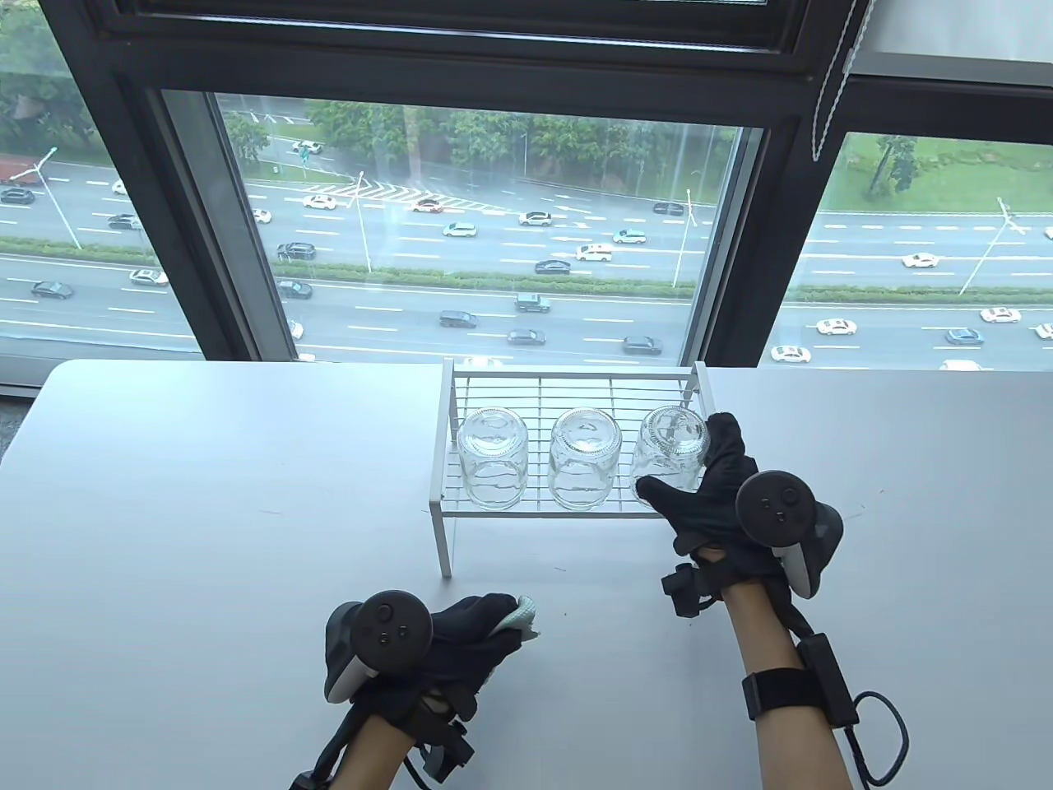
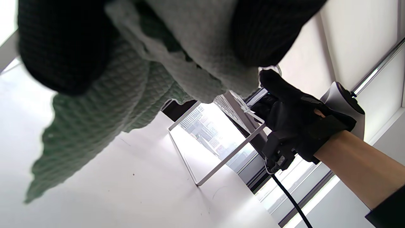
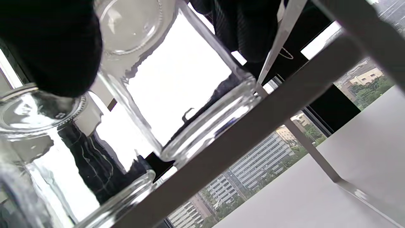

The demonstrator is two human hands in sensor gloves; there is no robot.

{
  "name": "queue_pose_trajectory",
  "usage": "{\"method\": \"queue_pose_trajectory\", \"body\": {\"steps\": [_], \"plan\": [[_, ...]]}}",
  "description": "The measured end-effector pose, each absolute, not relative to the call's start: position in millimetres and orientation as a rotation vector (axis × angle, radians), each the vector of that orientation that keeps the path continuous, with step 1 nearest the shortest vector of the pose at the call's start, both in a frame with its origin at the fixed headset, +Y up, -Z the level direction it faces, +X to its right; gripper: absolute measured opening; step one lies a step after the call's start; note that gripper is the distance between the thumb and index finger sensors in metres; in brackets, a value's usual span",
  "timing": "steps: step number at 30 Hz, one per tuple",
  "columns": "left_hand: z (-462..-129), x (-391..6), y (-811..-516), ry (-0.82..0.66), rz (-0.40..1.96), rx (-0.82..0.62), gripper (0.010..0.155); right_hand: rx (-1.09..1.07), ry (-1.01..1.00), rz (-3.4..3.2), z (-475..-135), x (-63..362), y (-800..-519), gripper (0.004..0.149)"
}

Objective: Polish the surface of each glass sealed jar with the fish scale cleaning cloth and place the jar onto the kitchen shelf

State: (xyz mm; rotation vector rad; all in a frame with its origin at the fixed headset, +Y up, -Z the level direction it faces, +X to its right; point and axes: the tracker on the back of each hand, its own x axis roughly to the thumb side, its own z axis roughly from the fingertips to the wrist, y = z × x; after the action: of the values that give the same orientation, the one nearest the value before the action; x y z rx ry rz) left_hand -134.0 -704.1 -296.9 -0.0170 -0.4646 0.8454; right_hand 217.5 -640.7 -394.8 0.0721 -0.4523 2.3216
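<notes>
White table point(image 1: 206, 510) carries the white wire shelf point(image 1: 568, 387), 3 glass jars upside down on it. Right hand point(image 1: 712, 494) has thumb and fingers wrapped round the rightmost jar point(image 1: 670, 453) on the shelf. Left hand point(image 1: 448, 646) clutches the bunched green cloth point(image 1: 520, 617) over the table, near the shelf's front.

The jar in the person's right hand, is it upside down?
Yes. The jar in the right hand has its thick base up, mouth down on the shelf.
</notes>
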Motion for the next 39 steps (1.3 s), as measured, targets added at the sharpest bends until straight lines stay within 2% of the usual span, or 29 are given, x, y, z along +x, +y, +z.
{"method": "queue_pose_trajectory", "body": {"steps": [5,9,14,17,24,29,39], "plan": [[-298,-136,-705,-0.452,0.846,-0.021,0.054,0.125,-0.544,2.399,-361,228,-623,0.108],[-300,-140,-707,-0.423,0.837,-0.044,0.054,0.282,-0.655,2.49,-323,220,-612,0.101],[-301,-143,-707,-0.405,0.811,-0.038,0.054,0.416,-0.565,2.606,-296,202,-620,0.093],[-301,-144,-707,-0.398,0.793,-0.031,0.054,0.502,-0.484,2.684,-285,188,-638,0.09],[-302,-147,-708,-0.381,0.768,-0.027,0.054,0.579,-0.405,2.875,-284,169,-671,0.089],[-303,-148,-708,-0.379,0.778,-0.03,0.055,0.556,-0.272,2.88,-289,170,-694,0.09],[-304,-159,-708,-0.333,0.75,0.011,0.058,0.535,-0.144,2.909,-295,178,-711,0.09]]}}
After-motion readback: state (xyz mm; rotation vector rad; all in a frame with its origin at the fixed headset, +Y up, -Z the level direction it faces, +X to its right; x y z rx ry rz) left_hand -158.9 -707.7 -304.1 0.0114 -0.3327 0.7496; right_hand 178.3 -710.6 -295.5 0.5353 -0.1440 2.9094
